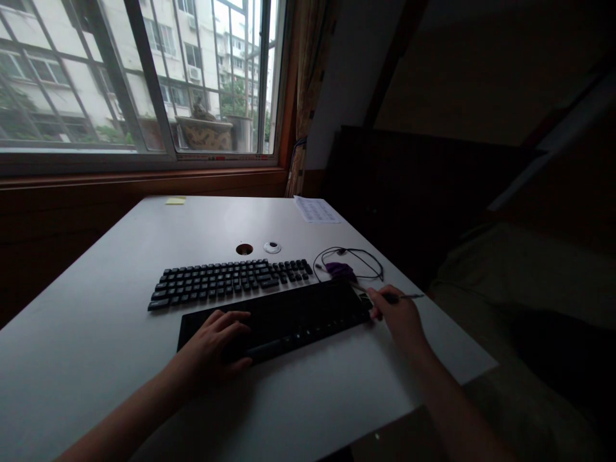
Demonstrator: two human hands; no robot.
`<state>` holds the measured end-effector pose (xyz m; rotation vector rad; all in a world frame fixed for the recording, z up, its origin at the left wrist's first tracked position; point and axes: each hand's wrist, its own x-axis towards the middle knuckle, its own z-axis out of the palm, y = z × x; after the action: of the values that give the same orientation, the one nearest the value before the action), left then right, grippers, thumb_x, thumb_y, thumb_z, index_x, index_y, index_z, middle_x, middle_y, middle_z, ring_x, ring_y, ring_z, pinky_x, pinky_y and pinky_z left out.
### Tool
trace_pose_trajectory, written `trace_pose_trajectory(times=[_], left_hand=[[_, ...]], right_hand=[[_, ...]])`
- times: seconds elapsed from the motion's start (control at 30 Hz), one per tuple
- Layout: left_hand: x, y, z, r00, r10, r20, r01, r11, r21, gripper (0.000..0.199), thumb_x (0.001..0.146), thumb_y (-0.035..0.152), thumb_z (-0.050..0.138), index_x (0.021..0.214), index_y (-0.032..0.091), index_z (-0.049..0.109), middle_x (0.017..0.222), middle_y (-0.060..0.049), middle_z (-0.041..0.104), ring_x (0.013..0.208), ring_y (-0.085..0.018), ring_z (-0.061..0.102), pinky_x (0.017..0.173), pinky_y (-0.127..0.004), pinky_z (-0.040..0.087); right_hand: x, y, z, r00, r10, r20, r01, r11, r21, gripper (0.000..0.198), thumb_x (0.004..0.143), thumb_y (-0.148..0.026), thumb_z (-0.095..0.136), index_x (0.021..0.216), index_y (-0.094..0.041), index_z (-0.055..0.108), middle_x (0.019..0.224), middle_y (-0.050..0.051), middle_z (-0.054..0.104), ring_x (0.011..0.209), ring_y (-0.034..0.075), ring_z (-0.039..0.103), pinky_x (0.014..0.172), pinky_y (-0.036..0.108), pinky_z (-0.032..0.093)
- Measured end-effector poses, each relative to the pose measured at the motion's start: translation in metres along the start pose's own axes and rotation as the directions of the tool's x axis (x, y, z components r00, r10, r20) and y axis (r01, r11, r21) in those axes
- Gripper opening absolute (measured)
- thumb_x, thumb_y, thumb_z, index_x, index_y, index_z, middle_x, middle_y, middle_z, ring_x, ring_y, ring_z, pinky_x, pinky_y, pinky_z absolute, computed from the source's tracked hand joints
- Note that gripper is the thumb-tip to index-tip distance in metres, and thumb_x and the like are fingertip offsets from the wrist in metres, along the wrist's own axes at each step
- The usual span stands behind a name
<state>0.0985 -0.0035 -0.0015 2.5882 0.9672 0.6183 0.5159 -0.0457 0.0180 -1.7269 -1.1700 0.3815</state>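
A black keyboard base [293, 314], its key area looking dark and bare, lies at a slant on the white table. Over its left end is my left hand [219, 340], fingers across the top and thumb along the front edge, holding it. My right hand [391, 311] pinches a slim pen-like tool [409, 296] above the base's right end. The tool's thin tip points left toward the far right corner; its exact kind is too dark to tell. Just behind the base, black keycaps [216, 282] stand in rows laid out like a keyboard.
A purple cloth-like thing [341, 271] and a looped black cable [373, 263] lie behind the base's right end. Farther back are a round hole [244, 249], a white round cover [273, 247], printed paper [317, 210] and yellow notes [176, 201]. The table's edge [457, 333] runs along the right.
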Motion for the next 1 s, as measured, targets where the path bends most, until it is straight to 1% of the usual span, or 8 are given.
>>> trace_pose_trajectory(times=[0.1,0.2,0.37,0.47,0.57,0.7,0.8,1.0], left_hand=[[0.000,0.000,-0.001,1.000,0.013,-0.015,-0.013,1.000,-0.009,0.031,0.076,0.028,0.073,0.106,0.023,0.065,0.132,-0.009,0.059,0.112,-0.031,0.055,0.092,-0.053,0.052],[0.000,0.001,-0.003,1.000,0.009,-0.009,-0.009,1.000,-0.014,0.029,0.079,0.028,0.072,0.107,0.023,0.065,0.132,-0.009,0.059,0.111,-0.031,0.056,0.092,-0.052,0.052],[0.001,0.003,-0.006,1.000,0.000,0.012,0.001,1.000,-0.018,0.025,0.084,0.028,0.067,0.109,0.024,0.064,0.133,-0.008,0.058,0.112,-0.029,0.056,0.093,-0.050,0.052],[0.001,0.005,-0.009,1.000,0.012,-0.005,-0.012,0.999,-0.030,0.025,0.085,0.027,0.066,0.110,0.023,0.064,0.130,-0.008,0.060,0.111,-0.028,0.057,0.092,-0.047,0.053],[0.002,0.005,-0.010,1.000,0.016,-0.005,-0.016,0.999,-0.046,0.027,0.085,0.026,0.066,0.112,0.024,0.065,0.123,-0.008,0.063,0.108,-0.027,0.059,0.091,-0.045,0.053],[0.002,0.005,-0.009,1.000,0.025,0.009,-0.025,0.999,-0.044,0.027,0.084,0.024,0.066,0.111,0.024,0.065,0.116,-0.008,0.064,0.104,-0.026,0.059,0.089,-0.044,0.053],[0.003,0.005,-0.008,0.999,0.036,0.034,-0.034,0.999,-0.041,0.026,0.083,0.024,0.066,0.109,0.024,0.065,0.114,-0.008,0.064,0.101,-0.026,0.059,0.088,-0.043,0.052],[0.004,0.009,-0.010,0.998,0.048,0.029,-0.046,0.996,-0.074,0.031,0.080,0.024,0.069,0.111,0.024,0.064,0.112,-0.008,0.065,0.101,-0.026,0.058,0.089,-0.044,0.052]], right_hand=[[-0.002,-0.017,0.017,0.997,0.019,0.077,-0.033,0.982,0.184,0.038,0.079,-0.054,0.069,0.067,-0.021,0.053,0.045,-0.003,0.057,0.041,0.013,0.051,0.046,0.024,0.039],[-0.008,-0.035,0.042,0.984,-0.016,0.178,-0.053,0.926,0.374,0.035,0.082,-0.050,0.068,0.069,-0.021,0.053,0.046,-0.004,0.055,0.042,0.012,0.051,0.045,0.022,0.038],[-0.022,-0.066,0.088,0.922,-0.124,0.367,-0.116,0.815,0.567,0.032,0.087,-0.047,0.062,0.072,-0.019,0.057,0.047,-0.005,0.052,0.043,0.012,0.053,0.045,0.022,0.039],[-0.032,-0.084,0.109,0.871,-0.166,0.463,-0.168,0.785,0.596,0.032,0.088,-0.047,0.061,0.073,-0.019,0.058,0.048,-0.005,0.055,0.043,0.011,0.054,0.047,0.022,0.040],[-0.041,-0.100,0.125,0.781,-0.216,0.586,-0.196,0.806,0.559,0.033,0.089,-0.047,0.060,0.074,-0.018,0.059,0.049,-0.004,0.059,0.045,0.011,0.056,0.049,0.022,0.040],[-0.050,-0.113,0.140,0.710,-0.267,0.652,-0.190,0.818,0.542,0.034,0.089,-0.049,0.059,0.075,-0.018,0.061,0.050,-0.004,0.059,0.046,0.011,0.057,0.050,0.022,0.041],[-0.054,-0.114,0.150,0.699,-0.294,0.651,-0.179,0.811,0.558,0.034,0.088,-0.049,0.061,0.074,-0.018,0.060,0.048,-0.004,0.059,0.042,0.010,0.054,0.048,0.021,0.040],[-0.058,-0.105,0.156,0.747,-0.222,0.626,-0.245,0.784,0.570,0.040,0.086,-0.055,0.060,0.069,-0.018,0.059,0.043,-0.005,0.054,0.037,0.010,0.052,0.041,0.020,0.034]])
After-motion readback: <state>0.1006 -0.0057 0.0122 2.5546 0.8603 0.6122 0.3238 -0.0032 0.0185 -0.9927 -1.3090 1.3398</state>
